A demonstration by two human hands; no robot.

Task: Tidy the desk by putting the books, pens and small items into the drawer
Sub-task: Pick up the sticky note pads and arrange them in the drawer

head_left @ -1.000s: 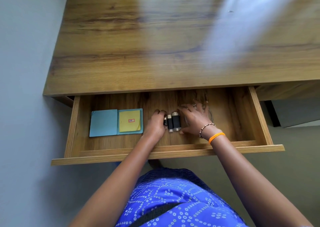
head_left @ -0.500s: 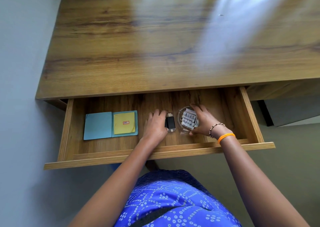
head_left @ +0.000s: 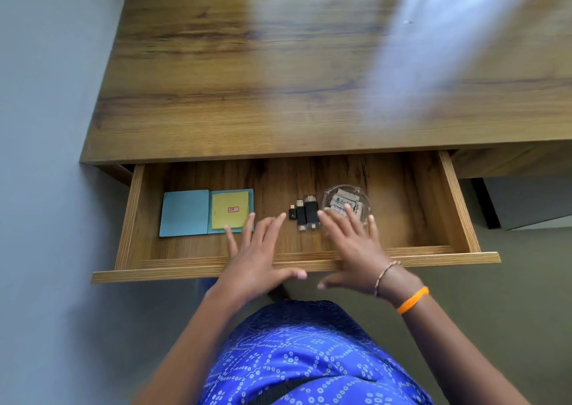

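**Both hands free above the drawer's front rail**

The desk [head_left: 278,79] shows bare wood across all of the top that is in view, and the drawer [head_left: 458,206] stands pulled out toward the person, its long axis running left to right. That axis settles the coming move as I judge it: to shut the drawer, the push must go straight away from the body, square to the front rail, and both hands sit near the rail's middle, one on either side of centre, so an even shove is at hand.

Inside, from big to small: the blue books [head_left: 185,212] lie flat at the left with a yellow sheet [head_left: 230,209] on top of the right-hand one; the clear glass dish [head_left: 328,195] of small paper-wrapped pieces sits right of centre; three black USB sticks [head_left: 305,212] lie side by side between books and dish, long axes pointing front to back.

The left hand [head_left: 257,256] is spread flat, fingers straight, holding nothing (its fingertips reach over the drawer floor near the books). The right hand [head_left: 356,249] is likewise splayed and empty, fingertips over the near edge of the dish; whether they touch it I cannot tell, as the hand is blurred.
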